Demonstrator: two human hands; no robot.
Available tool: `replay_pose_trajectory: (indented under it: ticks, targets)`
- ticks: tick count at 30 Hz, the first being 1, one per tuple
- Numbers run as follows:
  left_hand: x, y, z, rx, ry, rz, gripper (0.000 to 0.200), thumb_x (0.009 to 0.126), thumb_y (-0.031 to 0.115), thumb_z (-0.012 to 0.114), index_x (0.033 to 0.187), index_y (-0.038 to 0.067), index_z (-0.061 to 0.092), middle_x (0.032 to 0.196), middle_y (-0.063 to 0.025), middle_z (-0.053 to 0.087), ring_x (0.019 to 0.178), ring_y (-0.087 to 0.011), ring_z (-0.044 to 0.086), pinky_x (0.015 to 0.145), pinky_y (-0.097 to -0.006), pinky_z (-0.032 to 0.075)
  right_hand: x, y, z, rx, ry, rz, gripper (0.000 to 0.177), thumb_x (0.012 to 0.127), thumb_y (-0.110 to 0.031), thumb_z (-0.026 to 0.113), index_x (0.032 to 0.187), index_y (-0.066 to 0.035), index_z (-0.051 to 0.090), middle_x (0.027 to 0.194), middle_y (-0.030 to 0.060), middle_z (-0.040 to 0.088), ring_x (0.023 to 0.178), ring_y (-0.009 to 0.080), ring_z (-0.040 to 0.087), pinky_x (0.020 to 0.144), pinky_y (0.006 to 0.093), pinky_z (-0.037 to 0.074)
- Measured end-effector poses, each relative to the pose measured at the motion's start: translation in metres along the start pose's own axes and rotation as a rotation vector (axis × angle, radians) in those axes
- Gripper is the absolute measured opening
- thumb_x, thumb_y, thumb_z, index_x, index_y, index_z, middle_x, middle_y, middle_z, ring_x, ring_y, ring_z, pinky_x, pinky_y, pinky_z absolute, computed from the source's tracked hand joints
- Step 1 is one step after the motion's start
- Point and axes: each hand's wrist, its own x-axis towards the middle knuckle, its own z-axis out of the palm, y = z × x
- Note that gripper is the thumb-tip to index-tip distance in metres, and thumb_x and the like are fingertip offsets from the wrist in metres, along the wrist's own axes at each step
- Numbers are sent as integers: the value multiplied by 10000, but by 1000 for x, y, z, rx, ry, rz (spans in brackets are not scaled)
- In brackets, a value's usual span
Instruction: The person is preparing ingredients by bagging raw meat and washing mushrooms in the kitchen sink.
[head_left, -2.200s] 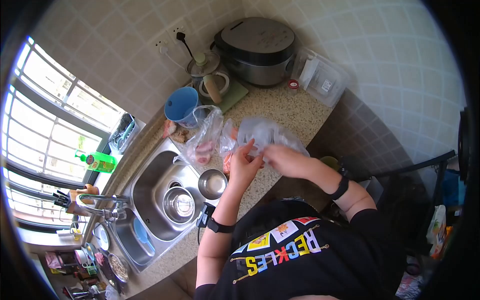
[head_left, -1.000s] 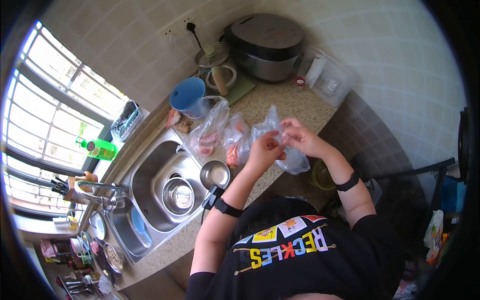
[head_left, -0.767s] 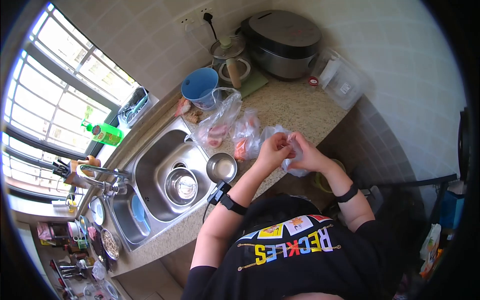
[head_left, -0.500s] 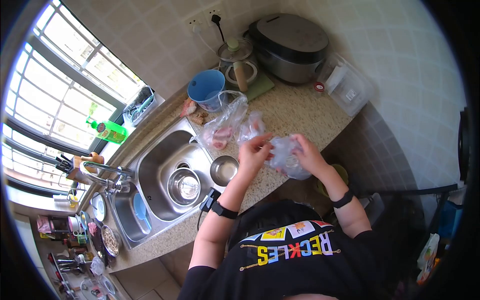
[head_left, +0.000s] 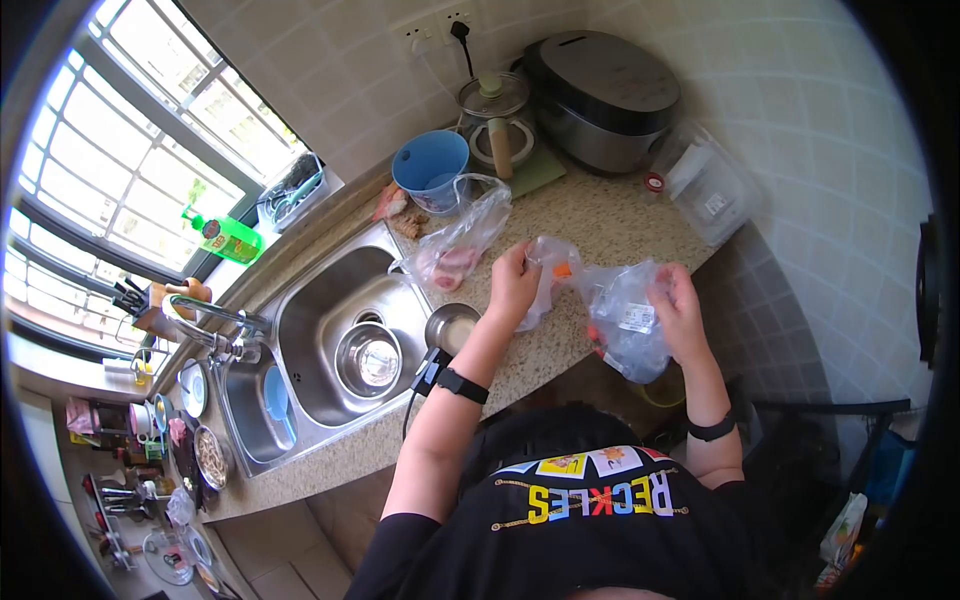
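Observation:
Fingers closed, my left hand [head_left: 513, 284] grips a thin clear plastic bag [head_left: 546, 290] above the counter, with an orange bit showing near its top. My right hand [head_left: 678, 308] is closed on a second clear plastic bag [head_left: 625, 316] with a white label, which hangs over the counter's front edge. Reddish bits show at its lower left side; its other contents are unclear. Left of my left hand, another clear bag [head_left: 462, 240] with pinkish meat in it lies on the counter [head_left: 560, 222] beside the sink.
The sink [head_left: 345, 290] holds a metal bowl [head_left: 368, 360]; another small bowl [head_left: 453, 328] stands by its edge. Behind are a blue bucket [head_left: 430, 172], a glass kettle [head_left: 495, 125], a rice cooker [head_left: 602, 95] and a clear plastic container [head_left: 708, 190].
My hands have moved apart, the right one to the right and down. The two bags, bunched near each other before, are now separated and spread between my hands. The camera view has shifted slightly.

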Motion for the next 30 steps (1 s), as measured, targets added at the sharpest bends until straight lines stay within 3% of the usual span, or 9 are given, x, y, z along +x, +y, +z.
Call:
replay_pose_trajectory:
  ticks: [4,13,17,19,21,23,25,26,30]
  targets:
    - [-16,42,-13,-431,-62,-117,117,864,60,545,959,21,601,865,5,629,790,-68,552,681,-219,433,-2,-17,-7,-105,-67,-56,203,802,-31,588,918,-51,422,806,-8,431,720,62,417,625,211,363]
    - [-52,95,-44,-786,-29,-225,183,852,62,534,1030,28,565,858,-1,601,733,-67,548,615,-209,439,-3,-57,-22,-380,-394,-122,318,724,-55,679,861,-61,392,766,0,397,698,72,386,625,233,379]
    - [-75,114,-52,-948,60,-304,200,853,60,518,1045,33,563,872,-5,600,722,-66,557,594,-200,441,-19,-68,-6,-187,-449,72,428,681,-11,696,1004,-71,421,767,8,431,653,76,424,599,242,396]
    - [-92,114,-57,-948,12,-322,201,852,92,572,1039,22,550,944,-44,590,859,-138,580,734,-282,487,-31,-73,13,-116,-437,146,494,671,-2,701,1078,-71,429,769,18,462,639,77,442,588,249,404]
    - [-109,119,-67,-944,-79,-328,188,849,90,573,1023,22,553,938,-39,587,860,-142,578,730,-275,480,-41,-78,33,-176,-601,137,676,668,3,695,1251,-82,365,742,53,533,609,101,488,576,267,425]
    - [-132,128,-70,-951,-64,-262,180,849,89,567,1016,24,555,921,-34,588,837,-134,573,706,-262,469,-57,-53,61,-143,-575,-45,653,685,0,666,1269,-78,386,693,91,576,589,160,539,585,288,444]
    - [-159,130,-74,-748,-93,-203,165,869,114,540,1009,29,558,884,-13,577,810,-97,539,691,-230,443,-72,-53,82,-375,-619,-288,493,709,-21,641,1176,-58,489,696,115,587,600,225,571,593,299,454]
    - [-174,134,-81,-696,-92,-187,172,872,123,540,1012,25,557,890,-16,579,816,-90,534,693,-229,441,-82,-59,94,-252,-577,-255,278,727,-34,623,1003,-22,591,747,140,597,632,246,591,589,306,452]
    - [-243,149,-119,-634,17,-52,205,873,127,553,1036,3,549,903,-23,583,827,-77,520,715,-236,441,-117,-98,132,-173,-704,-404,150,731,4,580,873,-9,628,798,140,612,715,228,617,618,302,464]
